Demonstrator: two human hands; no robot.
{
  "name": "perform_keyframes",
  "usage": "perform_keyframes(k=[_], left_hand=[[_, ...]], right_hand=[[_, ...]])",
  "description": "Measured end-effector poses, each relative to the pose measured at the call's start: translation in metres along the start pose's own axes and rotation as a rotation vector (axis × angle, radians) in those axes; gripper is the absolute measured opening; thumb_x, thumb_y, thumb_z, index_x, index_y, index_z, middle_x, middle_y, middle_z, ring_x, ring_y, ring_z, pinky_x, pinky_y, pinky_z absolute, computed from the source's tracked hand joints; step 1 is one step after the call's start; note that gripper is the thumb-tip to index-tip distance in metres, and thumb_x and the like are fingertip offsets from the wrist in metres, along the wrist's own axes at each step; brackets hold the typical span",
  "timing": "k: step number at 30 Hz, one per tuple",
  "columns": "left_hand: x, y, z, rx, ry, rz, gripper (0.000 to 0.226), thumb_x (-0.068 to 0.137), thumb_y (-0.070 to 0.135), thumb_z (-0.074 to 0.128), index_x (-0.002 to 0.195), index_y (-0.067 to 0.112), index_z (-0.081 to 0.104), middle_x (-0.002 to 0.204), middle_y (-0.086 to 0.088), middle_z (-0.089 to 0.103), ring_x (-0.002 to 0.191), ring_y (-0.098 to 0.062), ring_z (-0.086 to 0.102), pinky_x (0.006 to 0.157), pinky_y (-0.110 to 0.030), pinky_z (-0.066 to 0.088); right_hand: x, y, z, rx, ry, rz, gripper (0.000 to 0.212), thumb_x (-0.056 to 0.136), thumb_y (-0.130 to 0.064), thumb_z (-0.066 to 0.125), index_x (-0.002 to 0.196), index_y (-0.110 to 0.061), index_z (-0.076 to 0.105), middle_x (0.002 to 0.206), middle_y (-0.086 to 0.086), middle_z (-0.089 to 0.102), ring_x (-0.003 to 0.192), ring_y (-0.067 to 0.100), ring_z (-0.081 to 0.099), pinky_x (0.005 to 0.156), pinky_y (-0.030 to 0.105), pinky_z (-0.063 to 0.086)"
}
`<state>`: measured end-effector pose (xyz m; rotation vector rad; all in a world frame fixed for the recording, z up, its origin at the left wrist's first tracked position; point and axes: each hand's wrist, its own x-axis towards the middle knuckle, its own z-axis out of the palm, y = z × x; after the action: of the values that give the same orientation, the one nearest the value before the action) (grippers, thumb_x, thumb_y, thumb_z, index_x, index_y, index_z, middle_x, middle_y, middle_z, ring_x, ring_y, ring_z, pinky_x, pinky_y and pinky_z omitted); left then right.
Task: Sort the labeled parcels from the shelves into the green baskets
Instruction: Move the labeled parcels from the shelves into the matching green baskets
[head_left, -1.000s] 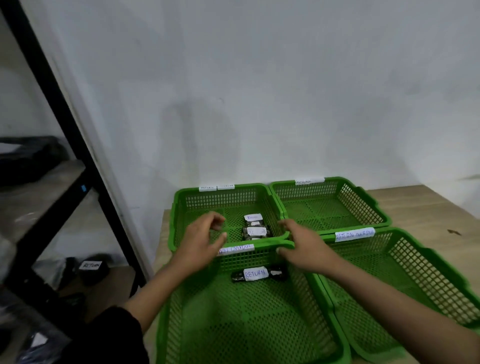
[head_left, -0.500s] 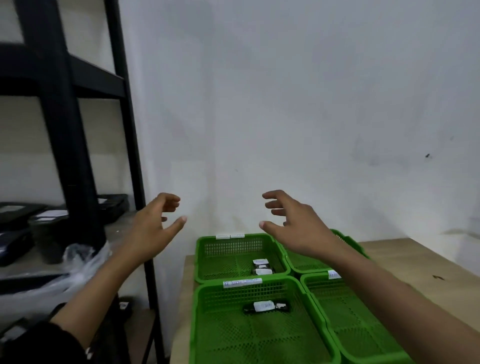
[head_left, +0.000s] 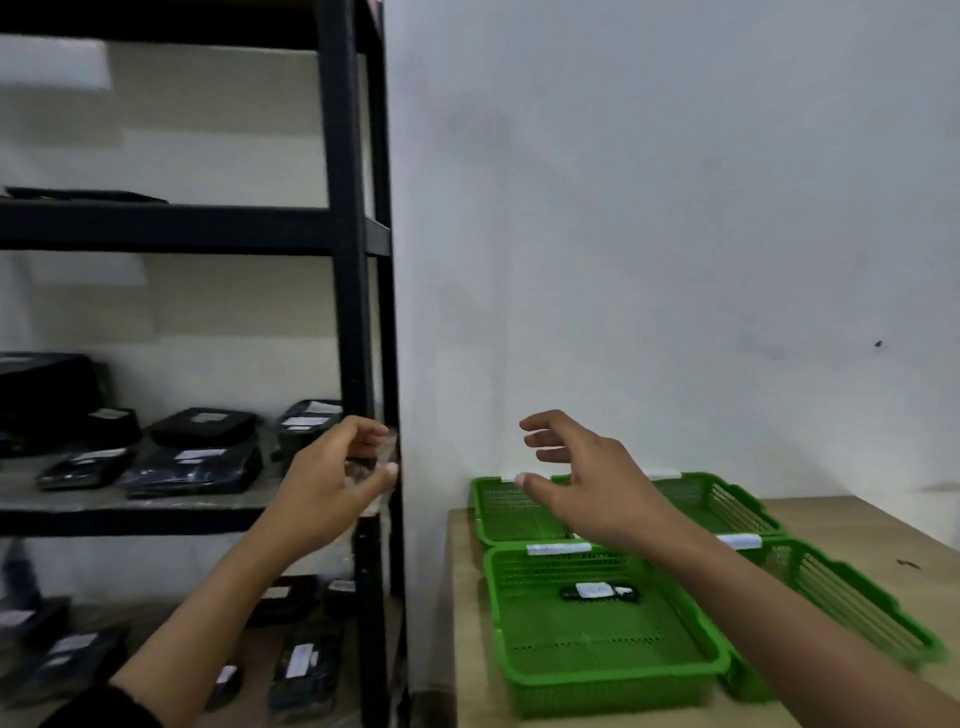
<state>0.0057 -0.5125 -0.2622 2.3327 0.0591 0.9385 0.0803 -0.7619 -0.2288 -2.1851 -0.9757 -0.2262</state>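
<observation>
Best done working from black shelving unit (head_left: 345, 260) to its labeled black parcels (head_left: 195, 467) on the middle shelf, green baskets (head_left: 597, 670) waiting on tabletop (head_left: 857, 525): left hand (head_left: 332, 483) and right hand (head_left: 587, 483), fingers spread and empty, reaching for the nearest parcel, label read first.

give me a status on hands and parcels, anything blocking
Left hand open, empty, at the shelf post. Right hand open, empty, above the green baskets. One labeled parcel in near basket; more parcels on shelf. Post stands between hand and parcels.
</observation>
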Motion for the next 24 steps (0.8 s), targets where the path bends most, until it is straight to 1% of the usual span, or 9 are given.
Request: perform_keyframes(k=[3,8,10,12,14,15,19,21,24], left_hand=[[-0.012,-0.024,-0.054,0.005,0.032,-0.025,0.027,0.082,0.015,0.068,0.105,0.021,0.055,0.101,0.006,0.063,0.099,-0.006,0.059,0.084,-0.018,0.047],[-0.033,-0.081,-0.164,0.062,0.088,-0.055,0.024,0.083,0.016,0.067,0.103,0.022,0.056,0.101,0.009,0.063,0.096,-0.003,0.060,0.081,-0.014,0.049],[-0.041,-0.106,-0.210,0.098,0.106,-0.068,0.023,0.082,0.015,0.068,0.099,0.026,0.056,0.098,0.009,0.063,0.093,-0.003,0.061,0.079,-0.011,0.049],[-0.049,-0.131,-0.257,0.139,0.109,-0.075,0.027,0.082,0.014,0.069,0.095,0.033,0.054,0.096,0.010,0.063,0.090,0.000,0.061,0.079,-0.013,0.051],[-0.054,-0.151,-0.295,0.182,0.123,-0.077,0.028,0.082,0.014,0.068,0.094,0.035,0.053,0.093,0.012,0.063,0.089,0.004,0.060,0.076,-0.011,0.051],[-0.055,-0.161,-0.312,0.199,0.131,-0.083,0.027,0.082,0.015,0.068,0.095,0.034,0.053,0.093,0.012,0.063,0.087,0.002,0.061,0.074,-0.012,0.051],[-0.044,-0.199,-0.361,0.235,0.149,-0.096,0.025,0.082,0.017,0.068,0.100,0.029,0.055,0.096,0.008,0.065,0.091,-0.004,0.062,0.074,-0.018,0.050],[-0.032,-0.217,-0.378,0.224,0.157,-0.086,0.025,0.083,0.017,0.068,0.100,0.029,0.056,0.097,0.007,0.065,0.090,-0.004,0.062,0.073,-0.017,0.050],[-0.006,-0.241,-0.394,0.207,0.182,-0.062,0.023,0.083,0.017,0.067,0.101,0.026,0.057,0.097,0.008,0.065,0.090,-0.003,0.062,0.071,-0.012,0.049]], right_hand=[[0.012,-0.046,0.032,0.023,-0.011,-0.043,0.045,0.086,-0.030,0.064,0.127,-0.031,0.045,0.128,-0.008,0.056,0.116,0.006,0.054,0.091,0.022,0.044],[0.048,-0.138,0.103,0.096,-0.006,-0.125,0.044,0.086,-0.026,0.065,0.126,-0.028,0.047,0.126,-0.006,0.058,0.114,0.007,0.055,0.087,0.017,0.040],[0.062,-0.175,0.132,0.135,0.002,-0.153,0.045,0.085,-0.025,0.066,0.126,-0.027,0.048,0.126,-0.007,0.058,0.113,0.007,0.056,0.088,0.017,0.040],[0.075,-0.211,0.163,0.174,-0.002,-0.169,0.046,0.086,-0.026,0.066,0.127,-0.028,0.047,0.127,-0.007,0.057,0.113,0.006,0.055,0.092,0.018,0.042],[0.087,-0.241,0.190,0.215,-0.014,-0.183,0.046,0.086,-0.027,0.066,0.127,-0.029,0.047,0.128,-0.007,0.056,0.114,0.006,0.054,0.096,0.023,0.044],[0.094,-0.255,0.203,0.224,-0.014,-0.191,0.045,0.086,-0.028,0.066,0.126,-0.030,0.046,0.128,-0.007,0.056,0.115,0.006,0.054,0.096,0.024,0.045],[0.124,-0.297,0.242,0.225,-0.021,-0.200,0.044,0.086,-0.030,0.065,0.126,-0.030,0.047,0.127,-0.009,0.055,0.116,0.005,0.052,0.098,0.025,0.045],[0.145,-0.312,0.256,0.209,-0.024,-0.215,0.044,0.086,-0.030,0.065,0.127,-0.030,0.046,0.128,-0.009,0.054,0.116,0.005,0.051,0.098,0.025,0.045],[0.184,-0.328,0.271,0.150,-0.010,-0.246,0.046,0.087,-0.032,0.063,0.129,-0.030,0.045,0.130,-0.010,0.053,0.115,0.002,0.049,0.093,0.020,0.042]])
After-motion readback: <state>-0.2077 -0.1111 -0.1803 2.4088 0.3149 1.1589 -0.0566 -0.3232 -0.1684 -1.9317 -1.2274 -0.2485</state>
